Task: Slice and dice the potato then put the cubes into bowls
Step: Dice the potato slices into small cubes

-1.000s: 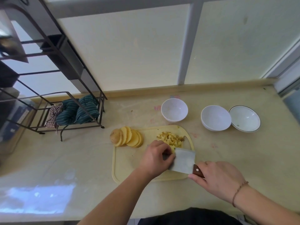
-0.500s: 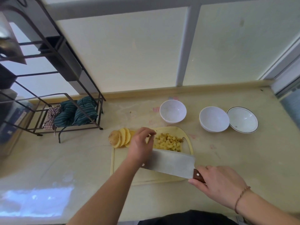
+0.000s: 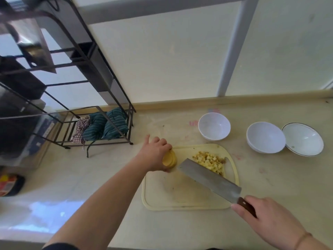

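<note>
Head view: the left hand (image 3: pixel 156 154) has moved from the cleaver (image 3: pixel 209 179) to the potato slices (image 3: pixel 169 158) at the cutting board's (image 3: pixel 180 199) left edge, apparently grasping a stack. The right hand (image 3: pixel 266 221) grips the lifted cleaver's handle. Diced cubes (image 3: pixel 210 160) lie on the board, so another dicing round likely follows; bowls (image 3: pixel 214 126) unfilled.

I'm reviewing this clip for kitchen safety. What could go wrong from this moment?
The left hand grips the potato slices right beside the tip of the cleaver that the right hand holds raised over the cutting board; a slip could nick fingers. Sweeping the blade might also scatter the potato cubes off the board's edge.
</note>
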Available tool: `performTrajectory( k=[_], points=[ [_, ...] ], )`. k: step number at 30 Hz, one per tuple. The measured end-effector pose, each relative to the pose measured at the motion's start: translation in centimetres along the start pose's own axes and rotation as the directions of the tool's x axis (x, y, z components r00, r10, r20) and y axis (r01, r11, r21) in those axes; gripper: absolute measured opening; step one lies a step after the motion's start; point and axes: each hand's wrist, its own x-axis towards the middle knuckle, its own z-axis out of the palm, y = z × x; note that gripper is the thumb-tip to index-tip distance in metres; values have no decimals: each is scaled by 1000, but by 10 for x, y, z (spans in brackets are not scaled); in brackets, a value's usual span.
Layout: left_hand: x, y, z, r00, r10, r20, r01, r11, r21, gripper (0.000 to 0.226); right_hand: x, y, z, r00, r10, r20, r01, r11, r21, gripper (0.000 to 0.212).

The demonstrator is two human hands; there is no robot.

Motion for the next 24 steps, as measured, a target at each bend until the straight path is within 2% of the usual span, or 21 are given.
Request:
performTrajectory(
  k=[6, 11, 18, 24],
  points=[
    [7, -4, -3, 995, 101, 6, -101, 995, 13, 86, -1, -11, 4, 999, 49, 14, -50, 995, 88, 67],
    [12, 1, -2, 984, 177, 20, -178, 983, 56, 86, -4, -12, 9, 996, 83, 19, -85, 988, 129, 72],
    [14, -1, -7, 987, 158, 0, -157, 984, -89, 54, -5, -13, 14, 993, 119, 22, -121, 973, 194, 68],
    [13, -4, -9, 981, 196, -19, -196, 965, -173, 45, -6, -15, 18, 991, 130, 19, -131, 963, 236, 68]
  ],
)
